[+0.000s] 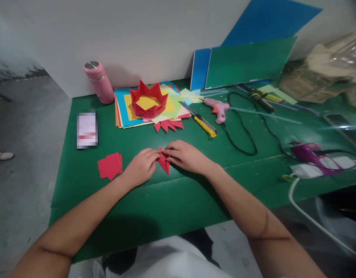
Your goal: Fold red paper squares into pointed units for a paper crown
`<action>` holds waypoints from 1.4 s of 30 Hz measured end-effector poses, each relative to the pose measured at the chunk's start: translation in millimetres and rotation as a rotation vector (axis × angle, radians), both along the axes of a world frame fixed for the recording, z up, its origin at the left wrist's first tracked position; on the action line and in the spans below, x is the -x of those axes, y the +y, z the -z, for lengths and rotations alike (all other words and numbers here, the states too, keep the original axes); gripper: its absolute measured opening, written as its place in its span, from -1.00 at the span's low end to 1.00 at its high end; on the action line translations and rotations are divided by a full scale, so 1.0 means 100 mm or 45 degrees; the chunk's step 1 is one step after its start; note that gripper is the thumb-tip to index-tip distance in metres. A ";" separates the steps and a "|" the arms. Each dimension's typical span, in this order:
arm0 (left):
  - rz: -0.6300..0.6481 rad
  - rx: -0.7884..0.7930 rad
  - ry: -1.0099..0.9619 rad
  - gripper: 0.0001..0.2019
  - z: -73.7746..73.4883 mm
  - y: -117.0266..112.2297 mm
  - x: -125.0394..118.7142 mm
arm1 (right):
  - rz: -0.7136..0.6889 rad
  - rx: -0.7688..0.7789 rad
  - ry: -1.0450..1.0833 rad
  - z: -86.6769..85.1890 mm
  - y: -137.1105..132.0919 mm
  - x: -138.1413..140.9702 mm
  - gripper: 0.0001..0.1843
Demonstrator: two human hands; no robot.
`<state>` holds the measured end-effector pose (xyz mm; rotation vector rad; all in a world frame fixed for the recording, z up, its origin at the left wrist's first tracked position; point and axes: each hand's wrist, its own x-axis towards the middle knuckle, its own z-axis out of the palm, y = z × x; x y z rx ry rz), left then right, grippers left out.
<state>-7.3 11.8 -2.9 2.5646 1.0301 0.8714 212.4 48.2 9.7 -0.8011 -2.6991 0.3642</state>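
Both my hands rest on the green table [195,193] and pinch a small folded piece of red paper [164,162] between them. My left hand [141,166] holds its left side with curled fingers. My right hand [185,155] presses its top edge with the fingertips. A few loose red paper squares [110,166] lie to the left of my left hand. Behind my hands, folded red points [168,125] lie in front of a stack of coloured paper [122,112], on which sits a red paper crown [148,100].
A phone [87,129] lies at the left and a pink bottle [99,82] stands behind it. A yellow utility knife [201,121], a pink glue gun [217,108] with black cable, a purple glue gun [309,154], and blue and green boards [247,61] occupy the right.
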 end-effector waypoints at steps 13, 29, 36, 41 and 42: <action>0.006 -0.101 0.065 -0.72 0.02 0.01 0.00 | -0.009 -0.006 -0.007 0.01 0.00 -0.01 -0.64; -0.096 0.008 0.258 -0.71 0.00 -0.04 0.01 | -0.003 0.005 -0.017 0.02 0.01 -0.01 -0.65; -0.075 0.081 0.185 -0.76 -0.02 -0.01 0.01 | -0.014 0.033 0.005 0.01 0.01 -0.01 -0.65; -0.025 -0.052 0.091 -0.78 0.01 0.01 0.03 | -0.014 0.043 0.024 0.01 0.01 -0.01 -0.64; -0.020 -0.073 0.076 -0.77 0.02 0.01 0.03 | -0.013 0.044 0.021 0.01 0.01 -0.01 -0.64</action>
